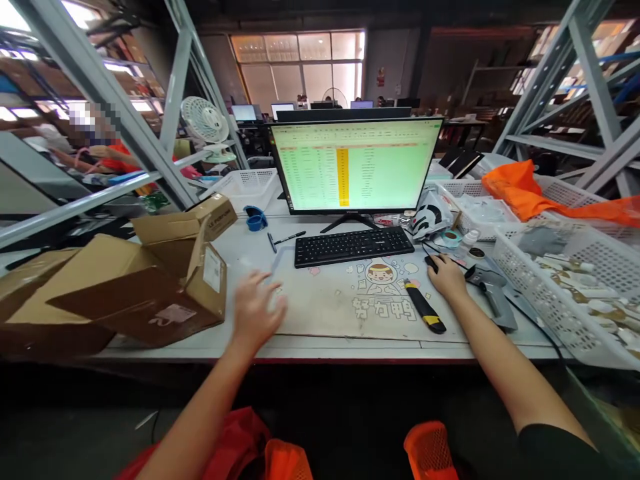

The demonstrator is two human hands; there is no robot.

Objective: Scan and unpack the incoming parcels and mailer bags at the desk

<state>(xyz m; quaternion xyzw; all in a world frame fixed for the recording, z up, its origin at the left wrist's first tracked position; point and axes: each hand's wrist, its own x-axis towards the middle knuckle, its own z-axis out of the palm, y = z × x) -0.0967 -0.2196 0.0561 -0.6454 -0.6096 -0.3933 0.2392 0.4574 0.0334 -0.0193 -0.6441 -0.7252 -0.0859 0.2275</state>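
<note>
My right hand [447, 275] rests over a black computer mouse [433, 263] at the right of the desk mat, fingers curved onto it. My left hand [257, 308], slightly blurred, is above the left part of the desk with its fingers apart and nothing in them. To its left stands an open cardboard box [165, 293]. A black keyboard [354, 247] lies between and beyond the hands, in front of a monitor [360, 167] showing a spreadsheet. On the printed desk mat [320, 313] lies a black and yellow utility knife [425, 307], left of my right forearm.
A white basket [560, 307] of small white and brown items stands on the right, with orange fabric [520, 190] behind it. A barcode scanner [493, 297] lies beside my right forearm. Pens [290, 237] and a blue container [256, 219] sit left of the keyboard. Metal frames [180, 87] flank the desk.
</note>
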